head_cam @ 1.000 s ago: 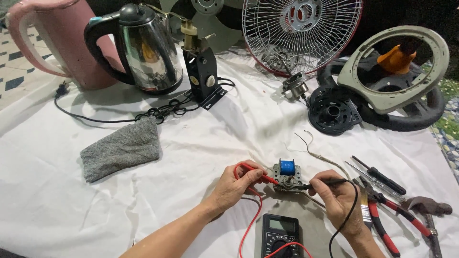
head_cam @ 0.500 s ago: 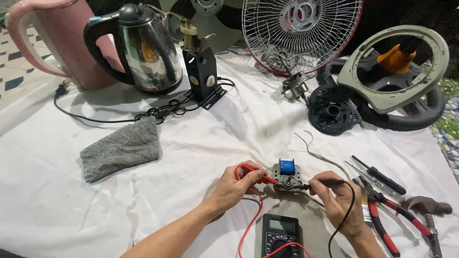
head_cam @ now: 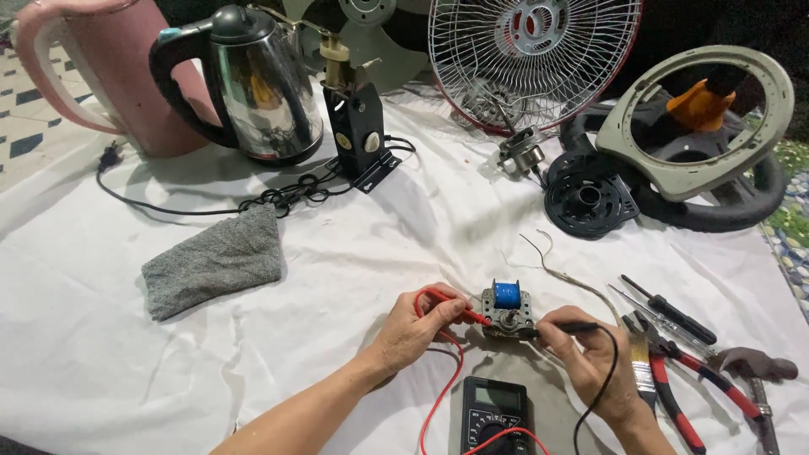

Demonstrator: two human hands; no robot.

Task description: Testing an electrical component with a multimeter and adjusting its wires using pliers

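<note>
A small motor with a blue coil lies on the white cloth. My left hand grips a red test probe whose tip touches the motor's left side. My right hand pinches a black test probe against the motor's right side. Red and black leads run down to a black multimeter lying at the bottom edge between my forearms.
A steel kettle, pink jug, black stand and fan guard line the back. A grey rag lies left. Fan housing parts sit at right. A brush, red pliers, screwdrivers and a hammer lie lower right.
Both hands stay on the probes at the motor; my right hand has shifted only slightly. Nothing else has moved.
</note>
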